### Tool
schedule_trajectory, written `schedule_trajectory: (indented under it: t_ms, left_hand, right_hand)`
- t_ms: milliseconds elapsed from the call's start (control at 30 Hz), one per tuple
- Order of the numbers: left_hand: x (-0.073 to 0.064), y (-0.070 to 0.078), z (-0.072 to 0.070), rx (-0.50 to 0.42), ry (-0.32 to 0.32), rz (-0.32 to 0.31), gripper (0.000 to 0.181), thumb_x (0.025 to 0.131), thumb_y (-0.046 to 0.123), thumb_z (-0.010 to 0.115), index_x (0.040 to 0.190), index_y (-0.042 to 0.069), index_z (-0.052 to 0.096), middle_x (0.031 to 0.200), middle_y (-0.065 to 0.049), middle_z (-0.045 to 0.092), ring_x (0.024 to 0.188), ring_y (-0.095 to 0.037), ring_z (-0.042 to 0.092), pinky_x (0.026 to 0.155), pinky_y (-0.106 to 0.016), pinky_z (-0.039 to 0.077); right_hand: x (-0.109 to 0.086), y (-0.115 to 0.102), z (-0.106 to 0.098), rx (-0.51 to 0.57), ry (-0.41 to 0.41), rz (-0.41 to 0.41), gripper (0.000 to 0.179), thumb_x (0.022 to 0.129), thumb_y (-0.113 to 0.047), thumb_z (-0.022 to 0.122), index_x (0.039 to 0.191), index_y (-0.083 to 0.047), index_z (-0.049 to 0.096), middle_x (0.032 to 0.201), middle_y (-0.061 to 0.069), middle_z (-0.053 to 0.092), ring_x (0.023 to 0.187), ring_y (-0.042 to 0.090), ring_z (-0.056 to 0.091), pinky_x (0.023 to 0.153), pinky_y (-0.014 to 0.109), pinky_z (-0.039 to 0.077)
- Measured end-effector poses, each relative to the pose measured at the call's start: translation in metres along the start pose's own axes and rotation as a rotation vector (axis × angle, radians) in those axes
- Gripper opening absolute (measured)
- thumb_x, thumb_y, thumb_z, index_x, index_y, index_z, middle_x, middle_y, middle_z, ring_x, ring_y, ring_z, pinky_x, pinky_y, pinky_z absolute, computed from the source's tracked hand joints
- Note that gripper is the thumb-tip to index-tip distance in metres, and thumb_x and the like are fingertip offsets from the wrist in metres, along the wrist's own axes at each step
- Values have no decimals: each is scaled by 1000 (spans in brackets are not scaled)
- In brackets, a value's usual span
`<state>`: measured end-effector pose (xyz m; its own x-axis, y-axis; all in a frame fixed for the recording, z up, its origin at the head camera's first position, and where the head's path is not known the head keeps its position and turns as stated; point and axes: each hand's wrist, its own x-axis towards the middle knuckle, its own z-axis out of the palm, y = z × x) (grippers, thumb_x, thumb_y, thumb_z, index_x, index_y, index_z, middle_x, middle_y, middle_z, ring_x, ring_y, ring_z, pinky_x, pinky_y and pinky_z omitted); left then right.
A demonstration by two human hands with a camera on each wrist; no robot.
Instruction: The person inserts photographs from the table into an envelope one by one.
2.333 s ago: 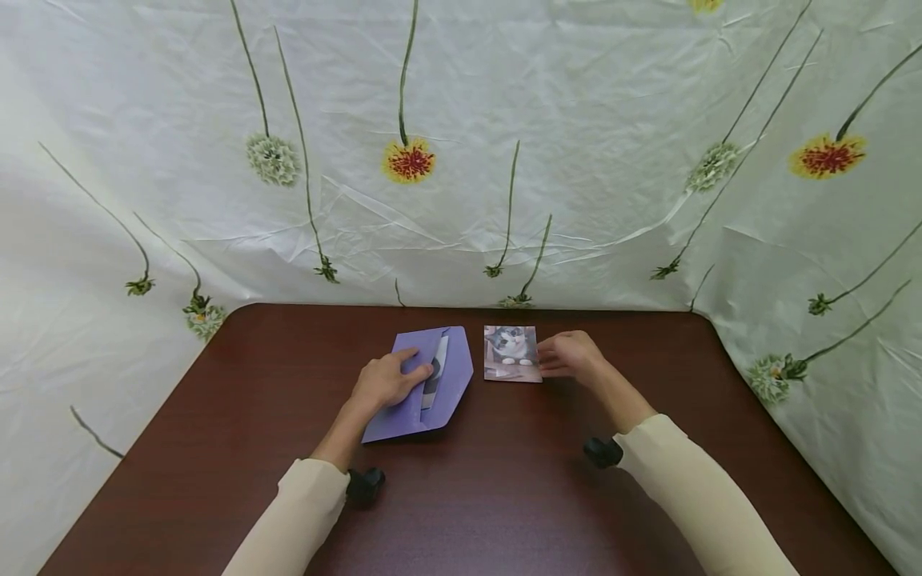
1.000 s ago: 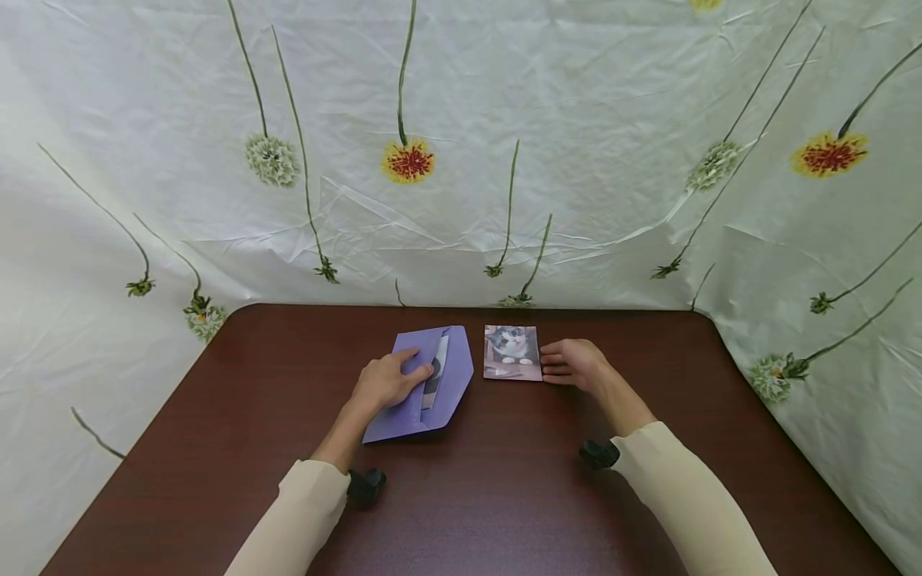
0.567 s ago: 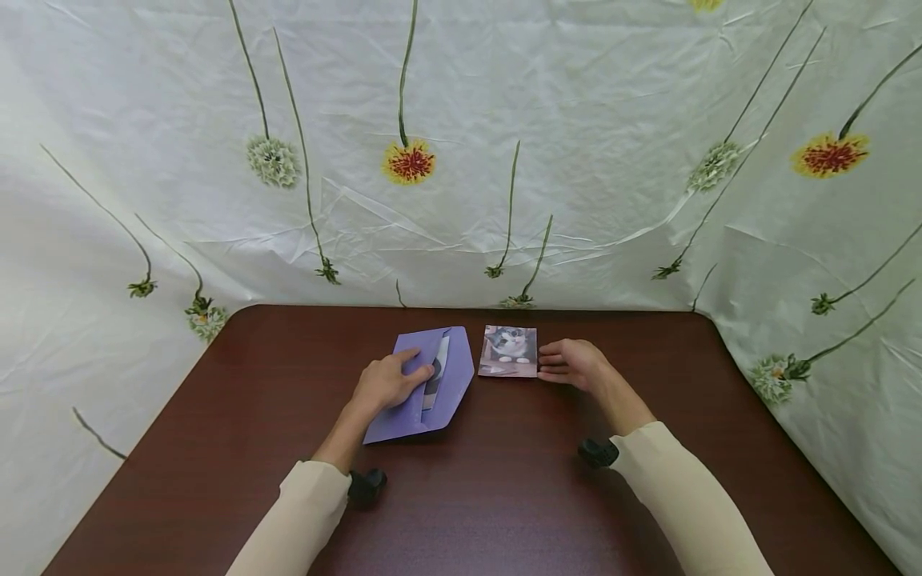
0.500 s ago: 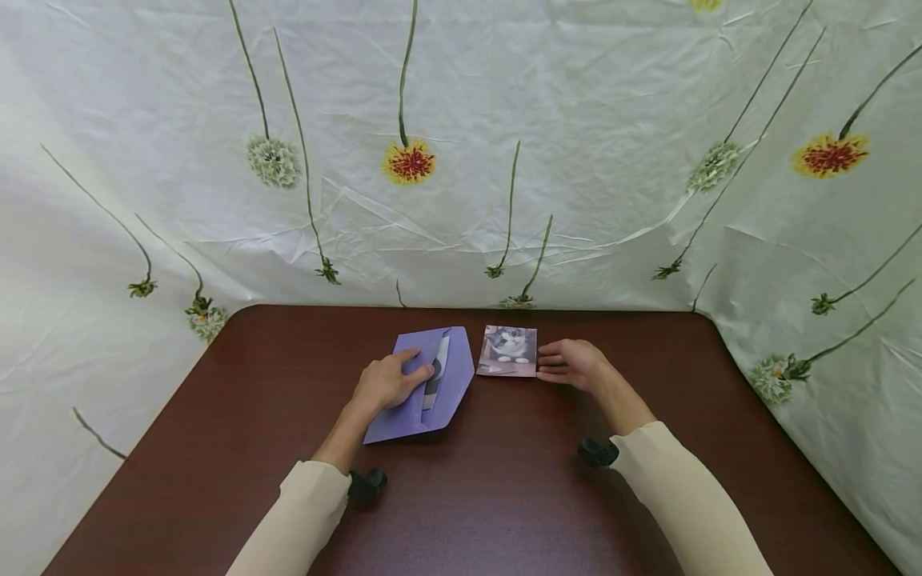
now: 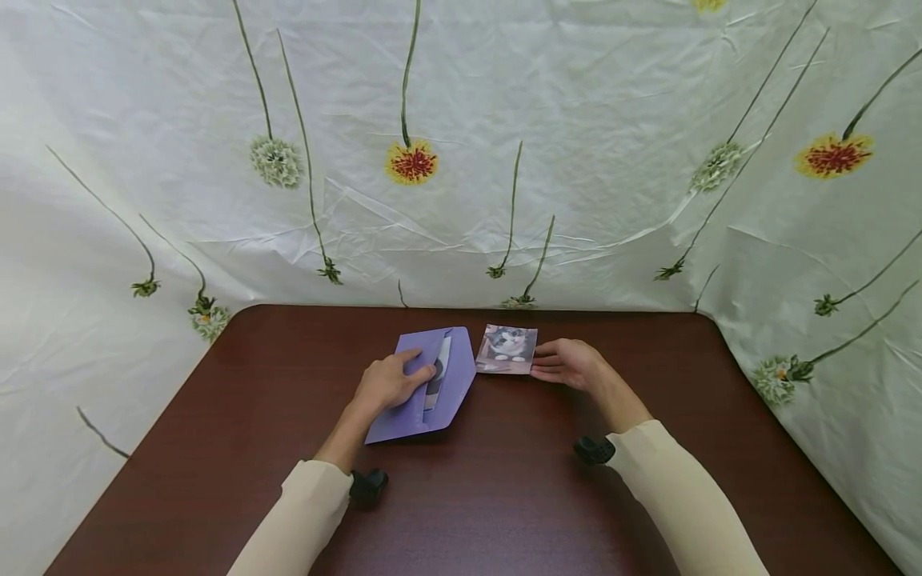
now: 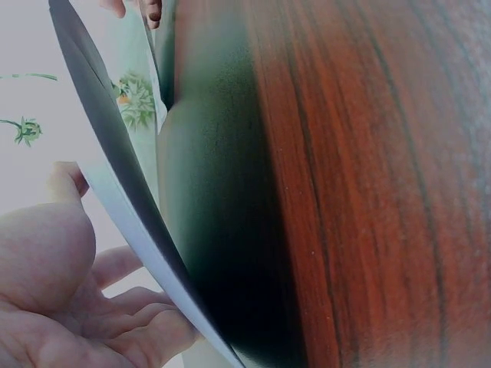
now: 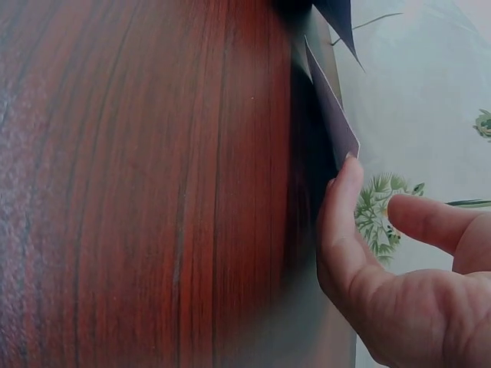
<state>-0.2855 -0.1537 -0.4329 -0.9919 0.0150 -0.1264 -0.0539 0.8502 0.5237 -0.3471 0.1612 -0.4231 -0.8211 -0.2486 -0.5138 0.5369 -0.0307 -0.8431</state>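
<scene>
In the head view my left hand [image 5: 385, 380] holds a purple envelope [image 5: 455, 386], thumb on its upper face by the opening. The flap points right, and a grey-and-white picture card [image 5: 442, 352] shows in the slot. Seen from the left wrist, the envelope [image 6: 126, 184] tilts up from the table over a dark shadow. Right of it is a square cat photo [image 5: 507, 350], its near left corner close to the flap. My right hand [image 5: 569, 364] touches the photo's right edge with its fingertips. In the right wrist view the photo [image 7: 331, 107] slants, with the thumb apart from it.
The dark red-brown wooden table [image 5: 475, 512] spreads in front of and around the hands. A white flower-print cloth [image 5: 461, 200] hangs behind its far edge and down both sides. Each wrist wears a small black camera, such as the right one [image 5: 594, 450].
The cat photo has slid a little left toward the envelope and turned slightly. My right hand has shifted left with it, fingertips at its edge. The left hand and envelope stay in place.
</scene>
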Motion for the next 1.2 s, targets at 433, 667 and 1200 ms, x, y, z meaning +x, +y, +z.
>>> schedule_trajectory:
  t_ms: [433, 667, 1200]
  left_hand:
    - [-1, 0, 0, -8, 9, 10, 63, 99, 48, 56, 151, 13, 50, 149, -24, 52, 138, -49, 47, 108, -61, 41]
    - [-1, -1, 1, -8, 14, 10, 63, 99, 48, 56, 151, 13, 51, 148, -24, 53, 137, -49, 47, 108, -61, 41]
    - [-1, 0, 1, -12, 17, 11, 63, 100, 48, 56, 151, 13, 51, 148, -24, 53, 137, -49, 47, 108, -61, 41]
  right_hand:
    - [11, 4, 2, -105, 4, 14, 49, 105, -14, 45, 147, 10, 40, 135, 26, 49, 110, 31, 59, 108, 44, 48]
    - [13, 3, 8, -110, 46, -4, 45, 103, -12, 50, 143, 9, 45, 130, 24, 53, 105, 28, 62, 102, 41, 53]
    - [18, 6, 17, -67, 164, -74, 44, 100, -7, 54, 140, 12, 50, 144, 32, 51, 116, 38, 64, 91, 41, 59]
